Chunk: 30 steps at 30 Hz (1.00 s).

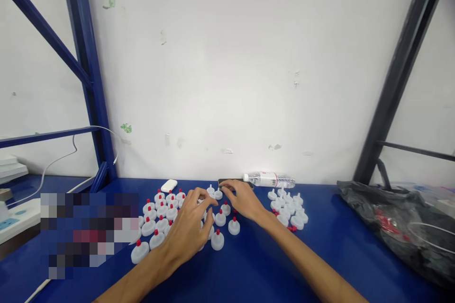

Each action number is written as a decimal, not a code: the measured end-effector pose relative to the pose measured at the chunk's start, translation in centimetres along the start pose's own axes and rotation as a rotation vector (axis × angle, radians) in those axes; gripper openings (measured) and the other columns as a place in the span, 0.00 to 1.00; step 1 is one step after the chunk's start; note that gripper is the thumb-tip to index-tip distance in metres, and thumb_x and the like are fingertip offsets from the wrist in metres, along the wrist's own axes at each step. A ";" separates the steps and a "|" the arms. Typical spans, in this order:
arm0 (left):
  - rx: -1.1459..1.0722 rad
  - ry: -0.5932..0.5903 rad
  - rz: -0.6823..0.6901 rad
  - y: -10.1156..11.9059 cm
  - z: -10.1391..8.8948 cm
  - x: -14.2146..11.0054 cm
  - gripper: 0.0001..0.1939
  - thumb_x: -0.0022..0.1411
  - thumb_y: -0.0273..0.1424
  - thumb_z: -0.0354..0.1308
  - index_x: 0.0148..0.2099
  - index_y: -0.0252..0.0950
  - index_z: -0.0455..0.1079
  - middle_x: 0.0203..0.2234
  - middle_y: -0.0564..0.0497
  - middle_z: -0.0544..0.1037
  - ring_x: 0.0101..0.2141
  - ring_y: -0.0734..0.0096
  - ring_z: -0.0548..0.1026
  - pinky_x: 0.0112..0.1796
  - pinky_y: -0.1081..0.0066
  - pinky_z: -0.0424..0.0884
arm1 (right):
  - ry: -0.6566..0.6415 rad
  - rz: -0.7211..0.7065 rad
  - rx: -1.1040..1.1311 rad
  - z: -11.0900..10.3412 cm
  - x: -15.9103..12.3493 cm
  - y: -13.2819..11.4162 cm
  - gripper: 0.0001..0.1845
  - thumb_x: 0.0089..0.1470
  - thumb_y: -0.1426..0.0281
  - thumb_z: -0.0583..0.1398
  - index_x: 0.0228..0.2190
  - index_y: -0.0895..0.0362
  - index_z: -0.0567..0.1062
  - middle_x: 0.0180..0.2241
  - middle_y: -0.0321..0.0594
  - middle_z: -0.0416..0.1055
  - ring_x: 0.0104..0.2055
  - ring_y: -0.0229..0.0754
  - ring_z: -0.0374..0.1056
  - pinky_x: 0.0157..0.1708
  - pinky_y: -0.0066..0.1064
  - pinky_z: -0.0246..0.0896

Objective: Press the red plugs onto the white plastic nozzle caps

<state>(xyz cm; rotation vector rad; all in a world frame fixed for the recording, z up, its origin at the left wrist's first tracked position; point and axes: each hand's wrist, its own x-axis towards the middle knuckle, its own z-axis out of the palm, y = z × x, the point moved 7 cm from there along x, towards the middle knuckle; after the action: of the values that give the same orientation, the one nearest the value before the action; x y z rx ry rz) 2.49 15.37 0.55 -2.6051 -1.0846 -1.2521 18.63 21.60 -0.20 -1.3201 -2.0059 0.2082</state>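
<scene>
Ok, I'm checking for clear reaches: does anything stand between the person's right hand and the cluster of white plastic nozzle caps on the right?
Nothing visible does: the blue tabletop shows between the right hand and the white plastic nozzle caps. The clear plastic bottle lies farther back, outside that gap.

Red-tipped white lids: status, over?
Left hand over red-tipped lids, hiding some, thumb and forefinger apart. Right hand by bare-nozzle lids, contact unclear. Bottle lying just behind right hand.
</scene>
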 end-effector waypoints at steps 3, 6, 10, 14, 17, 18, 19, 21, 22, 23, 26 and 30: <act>0.022 0.006 -0.016 -0.3 -0.1 0.1 0.13 0.69 0.27 0.49 0.48 0.42 0.74 0.43 0.47 0.73 0.42 0.60 0.74 0.42 0.59 0.76 | -0.033 0.060 -0.061 1.1 2.3 0.3 0.11 0.61 0.70 0.62 0.42 0.57 0.83 0.35 0.44 0.83 0.40 0.47 0.79 0.40 0.32 0.67; 0.033 0.017 -0.034 -0.6 -0.3 0.1 0.13 0.69 0.28 0.50 0.49 0.42 0.74 0.43 0.47 0.73 0.42 0.59 0.75 0.42 0.58 0.76 | -0.044 0.094 -0.117 1.3 3.2 0.6 0.05 0.56 0.72 0.65 0.31 0.56 0.84 0.30 0.42 0.83 0.37 0.48 0.78 0.37 0.32 0.64; 0.037 0.034 -0.076 -0.9 -0.5 0.2 0.14 0.70 0.30 0.50 0.52 0.40 0.74 0.44 0.45 0.74 0.42 0.57 0.75 0.43 0.56 0.77 | -0.022 0.106 -0.135 -0.5 1.9 0.4 0.08 0.61 0.69 0.62 0.34 0.54 0.83 0.33 0.42 0.83 0.37 0.47 0.78 0.35 0.31 0.63; 0.032 0.029 -0.085 -0.9 -0.5 0.3 0.14 0.70 0.31 0.50 0.52 0.39 0.74 0.44 0.45 0.75 0.43 0.56 0.75 0.44 0.55 0.77 | -0.014 0.106 -0.133 -2.6 -0.1 0.4 0.12 0.65 0.66 0.59 0.40 0.54 0.83 0.37 0.43 0.83 0.40 0.47 0.78 0.39 0.32 0.65; 0.022 0.015 -0.077 -0.7 -0.5 0.3 0.14 0.70 0.30 0.50 0.52 0.40 0.74 0.44 0.46 0.75 0.43 0.58 0.75 0.43 0.56 0.77 | -0.063 0.122 -0.137 -2.9 -1.0 1.0 0.12 0.63 0.65 0.61 0.44 0.55 0.82 0.39 0.43 0.83 0.42 0.48 0.78 0.41 0.34 0.64; 0.019 0.010 -0.074 -0.7 -0.4 0.3 0.14 0.70 0.30 0.50 0.51 0.40 0.74 0.44 0.46 0.74 0.43 0.58 0.75 0.44 0.57 0.77 | -0.085 0.134 -0.140 -2.8 -1.2 1.4 0.12 0.61 0.65 0.63 0.43 0.55 0.83 0.39 0.44 0.83 0.41 0.49 0.78 0.40 0.34 0.64; 0.016 0.007 -0.071 -0.6 -0.4 0.3 0.13 0.70 0.30 0.50 0.51 0.40 0.74 0.44 0.46 0.74 0.43 0.58 0.75 0.44 0.56 0.77 | -0.109 0.147 -0.144 -2.7 -1.4 1.9 0.12 0.60 0.65 0.64 0.42 0.56 0.83 0.38 0.45 0.83 0.41 0.51 0.78 0.39 0.35 0.64; 0.009 0.003 -0.067 -0.5 -0.5 0.3 0.13 0.70 0.30 0.50 0.50 0.40 0.74 0.44 0.46 0.74 0.43 0.58 0.75 0.43 0.56 0.77 | -0.152 0.169 -0.142 -2.4 -1.7 2.8 0.11 0.56 0.63 0.67 0.38 0.56 0.84 0.37 0.47 0.83 0.39 0.52 0.77 0.37 0.35 0.63; 0.005 0.001 -0.066 -0.5 -0.5 0.3 0.13 0.70 0.31 0.50 0.50 0.41 0.74 0.44 0.46 0.75 0.43 0.58 0.75 0.43 0.56 0.77 | -0.171 0.177 -0.135 -2.4 -1.8 3.2 0.10 0.55 0.63 0.68 0.36 0.56 0.85 0.36 0.47 0.83 0.38 0.52 0.77 0.36 0.35 0.63; 0.001 0.000 -0.064 -0.4 -0.5 0.3 0.13 0.70 0.30 0.49 0.49 0.41 0.74 0.44 0.46 0.75 0.42 0.58 0.76 0.42 0.57 0.77 | -0.187 0.183 -0.123 -2.4 -1.9 3.5 0.09 0.54 0.63 0.69 0.34 0.56 0.85 0.34 0.46 0.83 0.36 0.51 0.77 0.34 0.34 0.62; -0.016 -0.002 -0.055 -0.4 -0.4 0.2 0.12 0.69 0.29 0.49 0.47 0.42 0.74 0.43 0.46 0.76 0.42 0.57 0.76 0.42 0.56 0.78 | -0.199 0.189 -0.069 -2.9 -2.0 4.0 0.10 0.54 0.63 0.69 0.25 0.56 0.82 0.28 0.43 0.81 0.31 0.48 0.76 0.32 0.33 0.62; -0.042 -0.010 -0.044 -0.3 -0.1 0.0 0.16 0.70 0.30 0.50 0.56 0.45 0.71 0.46 0.45 0.75 0.45 0.56 0.77 0.43 0.54 0.79 | -0.151 0.173 0.075 -3.7 -1.7 2.8 0.16 0.59 0.56 0.64 0.31 0.57 0.81 0.28 0.43 0.80 0.31 0.47 0.76 0.32 0.33 0.65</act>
<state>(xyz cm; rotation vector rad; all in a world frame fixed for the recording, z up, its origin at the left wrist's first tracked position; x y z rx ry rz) 2.22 15.57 0.50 -2.6340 -1.1360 -1.2863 23.46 20.55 0.31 -1.4678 -1.9856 0.4725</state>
